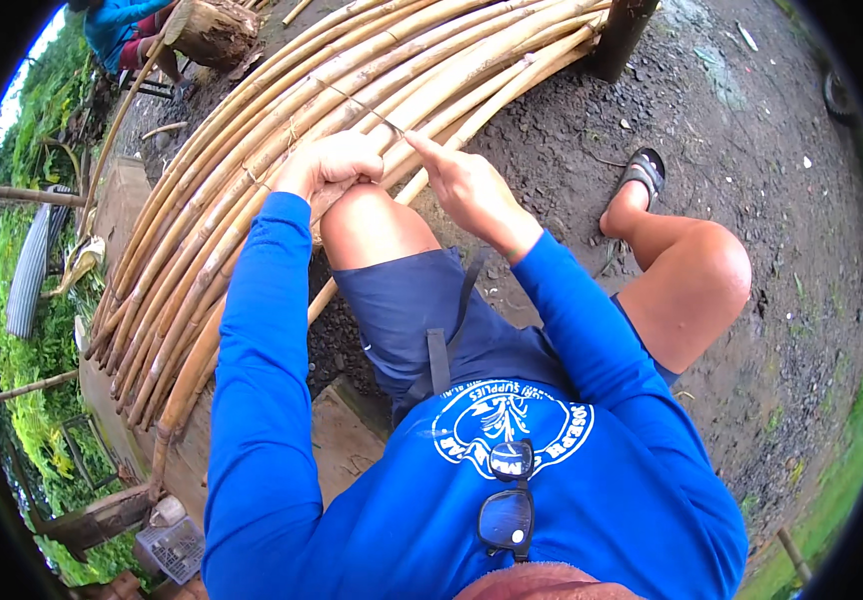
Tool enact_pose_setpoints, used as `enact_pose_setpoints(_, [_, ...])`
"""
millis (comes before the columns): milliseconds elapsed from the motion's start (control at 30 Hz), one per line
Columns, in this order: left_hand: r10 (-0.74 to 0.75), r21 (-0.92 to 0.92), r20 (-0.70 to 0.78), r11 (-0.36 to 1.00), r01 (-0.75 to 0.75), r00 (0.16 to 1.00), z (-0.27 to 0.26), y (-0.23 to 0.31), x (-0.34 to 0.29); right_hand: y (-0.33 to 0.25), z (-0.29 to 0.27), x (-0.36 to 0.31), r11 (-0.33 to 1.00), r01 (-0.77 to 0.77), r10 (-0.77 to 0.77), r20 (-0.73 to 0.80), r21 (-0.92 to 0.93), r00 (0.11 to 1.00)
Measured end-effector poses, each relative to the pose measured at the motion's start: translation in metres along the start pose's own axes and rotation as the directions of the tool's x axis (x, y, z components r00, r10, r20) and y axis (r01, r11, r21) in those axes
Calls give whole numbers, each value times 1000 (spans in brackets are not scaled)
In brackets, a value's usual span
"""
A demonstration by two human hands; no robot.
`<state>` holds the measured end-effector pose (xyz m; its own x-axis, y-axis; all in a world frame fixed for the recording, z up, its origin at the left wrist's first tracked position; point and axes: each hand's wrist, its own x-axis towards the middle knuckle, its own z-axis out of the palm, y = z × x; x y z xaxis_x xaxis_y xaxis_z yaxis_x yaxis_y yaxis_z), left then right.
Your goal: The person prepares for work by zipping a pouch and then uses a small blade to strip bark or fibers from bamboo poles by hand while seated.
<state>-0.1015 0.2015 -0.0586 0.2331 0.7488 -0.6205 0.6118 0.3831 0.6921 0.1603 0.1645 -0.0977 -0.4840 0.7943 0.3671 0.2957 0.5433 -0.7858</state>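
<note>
My left hand (337, 163) is closed in a fist just above my bent left knee, against the bundle of long bamboo poles (282, 160). What it grips is hidden under the fingers. My right hand (472, 195) is to the right of it, with the index finger stretched forward and the other fingers curled. A thin, dark, blade-like tool (360, 104) runs from that fingertip up and left across the poles. Its handle end is hidden by the hand. The poles are pale yellow-brown and bend in the wide view.
A dark upright post (624, 40) stands by the poles' far right end. Another person (122, 30) sits at the far left near a cut log (214, 32). Dark gravelly ground (742, 160) lies to the right. Wooden boards (344, 440) are below the poles.
</note>
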Motion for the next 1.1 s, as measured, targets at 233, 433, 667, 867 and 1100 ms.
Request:
enact_pose_setpoints(233, [260, 524, -18, 825, -213, 965, 14, 28, -3, -14, -22, -12, 998, 57, -53, -104, 34, 993])
enact_pose_setpoints(433, [359, 758, -315, 653, 5, 879, 33, 6, -24, -23, -14, -10, 993, 3, 8, 96, -116, 995])
enact_pose_setpoints(667, [387, 775, -368, 630, 49, 845, 51, 29, -53, -31, -27, -42, 1000, -16, 16, -5, 7, 1000])
enact_pose_setpoints(867, [317, 704, -549, 674, 224, 773, 55, 34, -52, -29, -28, -31, 999, -20, 20, 6, 43, 1000])
enact_pose_setpoints(1100, [300, 547, -661, 821, 167, 688, 54, -9, -51, -26, -21, -54, 990, -117, 112, 71, 74, 991])
